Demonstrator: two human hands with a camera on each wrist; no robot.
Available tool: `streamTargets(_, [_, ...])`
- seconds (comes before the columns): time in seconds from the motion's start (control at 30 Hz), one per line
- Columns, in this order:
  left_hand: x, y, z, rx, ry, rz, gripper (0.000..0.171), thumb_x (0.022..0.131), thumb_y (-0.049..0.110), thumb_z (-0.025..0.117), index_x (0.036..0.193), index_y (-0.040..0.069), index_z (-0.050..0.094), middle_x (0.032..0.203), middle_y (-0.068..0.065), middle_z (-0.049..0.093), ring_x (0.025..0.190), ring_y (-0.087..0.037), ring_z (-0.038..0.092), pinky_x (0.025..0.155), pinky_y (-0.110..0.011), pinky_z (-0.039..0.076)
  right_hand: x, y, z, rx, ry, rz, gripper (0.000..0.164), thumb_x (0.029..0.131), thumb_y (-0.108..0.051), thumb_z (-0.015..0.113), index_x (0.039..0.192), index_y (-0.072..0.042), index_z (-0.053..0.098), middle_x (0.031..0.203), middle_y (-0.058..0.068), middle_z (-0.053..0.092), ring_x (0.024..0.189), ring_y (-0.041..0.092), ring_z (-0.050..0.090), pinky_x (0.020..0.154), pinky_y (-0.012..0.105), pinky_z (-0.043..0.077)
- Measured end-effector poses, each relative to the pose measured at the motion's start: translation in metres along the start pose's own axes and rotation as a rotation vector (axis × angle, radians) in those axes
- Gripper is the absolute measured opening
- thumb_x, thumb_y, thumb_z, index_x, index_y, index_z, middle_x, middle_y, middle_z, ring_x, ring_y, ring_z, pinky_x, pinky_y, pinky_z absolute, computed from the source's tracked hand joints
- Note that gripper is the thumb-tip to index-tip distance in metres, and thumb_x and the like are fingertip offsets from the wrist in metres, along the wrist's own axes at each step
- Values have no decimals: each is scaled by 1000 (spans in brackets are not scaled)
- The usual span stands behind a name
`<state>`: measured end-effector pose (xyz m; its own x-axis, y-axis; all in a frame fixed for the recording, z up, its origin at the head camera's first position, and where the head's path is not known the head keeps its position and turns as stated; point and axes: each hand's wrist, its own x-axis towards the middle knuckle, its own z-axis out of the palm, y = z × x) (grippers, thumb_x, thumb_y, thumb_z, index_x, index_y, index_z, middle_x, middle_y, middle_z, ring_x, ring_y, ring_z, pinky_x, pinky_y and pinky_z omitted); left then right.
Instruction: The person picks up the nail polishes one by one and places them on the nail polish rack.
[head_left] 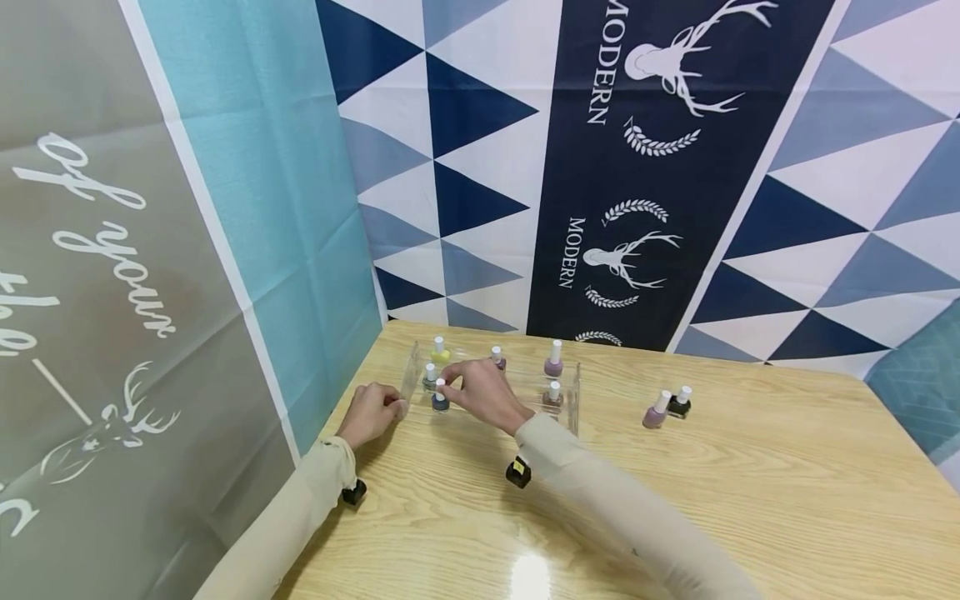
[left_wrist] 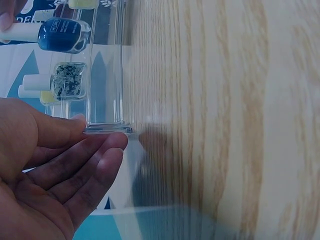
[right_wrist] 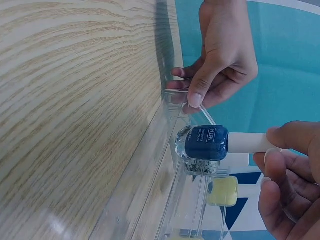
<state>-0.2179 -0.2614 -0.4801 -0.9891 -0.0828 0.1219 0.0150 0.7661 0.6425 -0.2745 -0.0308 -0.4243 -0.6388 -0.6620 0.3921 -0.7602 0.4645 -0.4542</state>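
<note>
A clear acrylic stepped rack [head_left: 411, 371] stands on the wooden table. My left hand [head_left: 372, 412] pinches its left end wall between thumb and fingers, plainly seen in the left wrist view. By its white cap, my right hand [head_left: 486, 396] holds a dark blue nail polish bottle [right_wrist: 206, 142] upright at the rack's front left. Just behind that bottle sits a speckled black-and-white nail polish [left_wrist: 69, 80]. A yellow nail polish [head_left: 440, 355] stands further back on the rack. The right hand partly covers the rack's middle in the head view.
More polishes stand on the rack: a purple one [head_left: 553, 365] at the back right, a greyish-mauve one [head_left: 552, 398] before it, and a dark purple one [head_left: 499, 361]. Right of the rack, a mauve bottle [head_left: 655, 415] and a black bottle [head_left: 679, 406] are on the table. Printed cloth [head_left: 480, 167] hangs behind.
</note>
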Motion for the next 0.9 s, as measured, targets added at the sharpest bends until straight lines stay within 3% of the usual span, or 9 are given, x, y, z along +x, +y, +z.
streamTargets(0.37, [1, 1, -1, 13, 0, -7, 17, 98, 3, 67, 86, 6, 78, 70, 0, 68, 58, -14, 55, 55, -31, 45, 4, 3, 16, 14, -23, 12, 9, 95, -16, 75, 97, -9, 82, 89, 1, 78, 40, 0, 28, 43, 18, 28])
streamTargets(0.73, [3, 1, -1, 25, 7, 7, 19, 99, 3, 67, 83, 6, 77, 68, -1, 67, 59, -13, 54, 58, -30, 45, 11, 1, 26, -20, -34, 18, 9, 95, -18, 76, 97, -12, 82, 91, -2, 78, 44, -1, 34, 44, 19, 31])
streamTargets(0.9, [2, -2, 0, 22, 9, 13, 18, 99, 4, 67, 85, 6, 78, 69, -1, 68, 59, -13, 55, 58, -31, 45, 14, -1, 29, -15, -43, 29, 9, 95, -19, 76, 98, -12, 81, 93, -1, 78, 54, 0, 52, 48, 18, 42])
